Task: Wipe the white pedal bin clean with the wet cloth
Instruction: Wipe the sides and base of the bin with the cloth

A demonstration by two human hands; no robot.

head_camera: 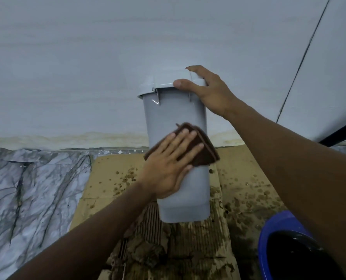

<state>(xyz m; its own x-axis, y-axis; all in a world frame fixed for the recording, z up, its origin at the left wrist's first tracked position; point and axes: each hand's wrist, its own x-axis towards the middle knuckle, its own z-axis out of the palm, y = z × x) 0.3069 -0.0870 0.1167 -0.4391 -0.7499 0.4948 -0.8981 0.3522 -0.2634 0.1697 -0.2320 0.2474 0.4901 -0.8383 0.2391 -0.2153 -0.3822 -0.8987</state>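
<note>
**Bin spot: what sits where**

Pedal bin [176, 118] stands on cardboard [249, 174], wall [87, 57] right behind. L hand [168, 168] presses cloth [206, 150] flat vs bin's near face, mid-height. R hand [206, 91] grips lid [168, 79] up top. Bucket [273, 229] near-R of bin. Crumpled sheet [30, 188] L of cardboard.

A pale grey wall [87, 57] is seen behind, stained yellowish along its foot. The floor is covered with a marble-patterned sheet [26, 188] at the left and with wet, dirt-spotted cardboard [107, 178] beside it. A blue bucket [273, 225] of dark water is placed at the lower right.
</note>
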